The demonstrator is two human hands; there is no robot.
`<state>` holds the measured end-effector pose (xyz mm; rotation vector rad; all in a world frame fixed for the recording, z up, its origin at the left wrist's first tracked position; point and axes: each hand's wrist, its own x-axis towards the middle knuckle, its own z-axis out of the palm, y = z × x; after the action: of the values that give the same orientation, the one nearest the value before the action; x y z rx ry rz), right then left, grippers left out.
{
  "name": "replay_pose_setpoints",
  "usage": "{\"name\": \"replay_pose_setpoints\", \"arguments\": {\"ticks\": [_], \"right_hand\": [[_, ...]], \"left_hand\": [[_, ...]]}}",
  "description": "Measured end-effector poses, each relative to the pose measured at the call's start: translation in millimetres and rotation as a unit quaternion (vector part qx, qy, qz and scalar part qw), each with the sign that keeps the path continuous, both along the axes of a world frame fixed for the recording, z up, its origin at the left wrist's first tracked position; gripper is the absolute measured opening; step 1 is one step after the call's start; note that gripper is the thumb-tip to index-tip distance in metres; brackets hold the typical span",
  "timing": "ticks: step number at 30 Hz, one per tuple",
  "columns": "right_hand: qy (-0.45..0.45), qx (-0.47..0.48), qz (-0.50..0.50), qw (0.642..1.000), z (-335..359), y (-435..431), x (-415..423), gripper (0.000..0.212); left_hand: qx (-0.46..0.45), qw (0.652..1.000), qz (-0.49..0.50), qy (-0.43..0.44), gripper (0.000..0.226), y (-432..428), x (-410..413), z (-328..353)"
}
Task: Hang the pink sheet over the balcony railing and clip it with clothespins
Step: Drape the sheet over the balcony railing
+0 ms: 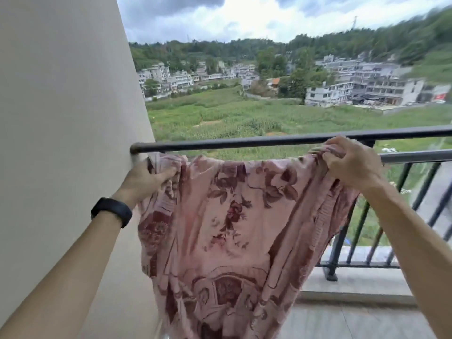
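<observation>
The pink sheet (230, 231) with a dark red flower print hangs spread in front of me, its top edge just below the upper black rail (244, 141) of the balcony railing. My left hand (146, 178), with a black band on the wrist, grips the sheet's top left corner close to the wall. My right hand (349, 161) holds the bunched top right corner, level with the lower rail (415, 156). The sheet's lower part hangs down out of view. No clothespins are in view.
A beige wall (61, 143) fills the left side, and the upper rail ends against it. Black vertical bars (362, 231) stand on a concrete ledge (362, 280) at the right. Beyond lie green fields and buildings.
</observation>
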<state>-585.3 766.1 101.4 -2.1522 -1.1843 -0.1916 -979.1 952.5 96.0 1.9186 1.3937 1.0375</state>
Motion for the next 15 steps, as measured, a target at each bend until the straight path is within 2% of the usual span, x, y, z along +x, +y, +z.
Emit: {"name": "replay_pose_setpoints", "arguments": {"ticks": [4, 7, 12, 15], "right_hand": [[0.037, 0.127, 0.008, 0.991, -29, -1, -8, 0.051], [0.016, 0.184, -0.029, 0.982, -35, 3, -16, 0.043], [-0.052, 0.196, -0.059, 0.978, -23, -6, 12, 0.030], [-0.009, 0.248, -0.159, 0.956, -23, -20, 53, 0.030]], "left_hand": [[0.065, 0.993, 0.083, -0.058, 0.046, -13, 12, -19], [0.093, 0.986, 0.095, -0.106, 0.037, -17, 25, -28], [0.129, 0.974, 0.133, -0.129, 0.035, -15, 35, -32], [0.151, 0.938, 0.189, -0.248, 0.031, -15, 32, -40]]}}
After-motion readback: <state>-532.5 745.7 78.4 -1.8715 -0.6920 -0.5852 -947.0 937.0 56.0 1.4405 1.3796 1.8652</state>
